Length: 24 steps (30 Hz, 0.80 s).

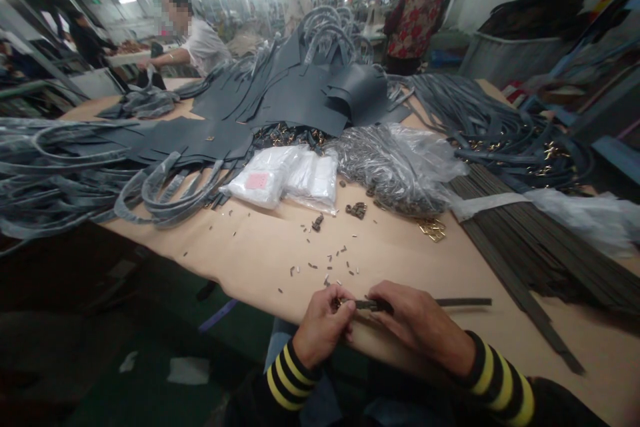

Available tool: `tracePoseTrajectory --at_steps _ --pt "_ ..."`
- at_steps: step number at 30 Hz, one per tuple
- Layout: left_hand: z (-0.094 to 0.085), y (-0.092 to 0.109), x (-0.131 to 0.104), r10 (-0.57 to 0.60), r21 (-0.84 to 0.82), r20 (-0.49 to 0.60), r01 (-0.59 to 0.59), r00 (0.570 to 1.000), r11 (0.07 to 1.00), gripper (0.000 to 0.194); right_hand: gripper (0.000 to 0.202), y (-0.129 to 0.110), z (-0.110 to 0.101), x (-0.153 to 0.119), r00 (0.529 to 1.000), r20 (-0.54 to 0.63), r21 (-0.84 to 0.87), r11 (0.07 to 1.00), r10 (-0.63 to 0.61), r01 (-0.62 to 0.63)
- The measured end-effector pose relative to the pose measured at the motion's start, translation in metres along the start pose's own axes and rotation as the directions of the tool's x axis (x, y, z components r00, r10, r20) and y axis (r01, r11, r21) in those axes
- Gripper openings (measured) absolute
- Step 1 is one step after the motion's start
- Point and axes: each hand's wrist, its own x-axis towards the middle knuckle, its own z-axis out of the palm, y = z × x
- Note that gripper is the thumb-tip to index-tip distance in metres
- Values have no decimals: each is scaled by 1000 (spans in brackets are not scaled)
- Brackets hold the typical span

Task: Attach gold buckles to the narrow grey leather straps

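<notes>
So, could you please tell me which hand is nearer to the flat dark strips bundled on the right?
Right. The right hand is left of the bundled strips; the left hand is farther left, beyond the right hand.

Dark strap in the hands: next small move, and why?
I'd probably tug the strap lightly with the right hand while the left hand pins it, to check the hold: both hands grip it close together, only a short stretch shows between them, and what the left pinches is mostly hidden.
</notes>
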Motion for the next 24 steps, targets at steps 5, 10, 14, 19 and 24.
tracePoseTrajectory --at_steps 5,10,14,19,24 --pt "3 -4 -2 33 45 -11 -33 999 998 26 12 -1 1 -1 1000 -1 67 997 23 -23" --pt "4 -9 -5 133 206 -13 -128 991 970 15 20 -6 -3 -1 994 55 177 978 99 -107" --pt "5 -13 -8 240 344 10 -228 971 911 11 25 -5 -5 1 984 137 223 964 114 -143" --pt "5 -13 -9 271 378 21 -259 962 889 9 38 1 -3 5 981 170 270 953 96 -140" --pt "4 -9 -6 204 313 -16 -189 979 931 11 25 0 -13 2 971 200 298 936 132 -189"
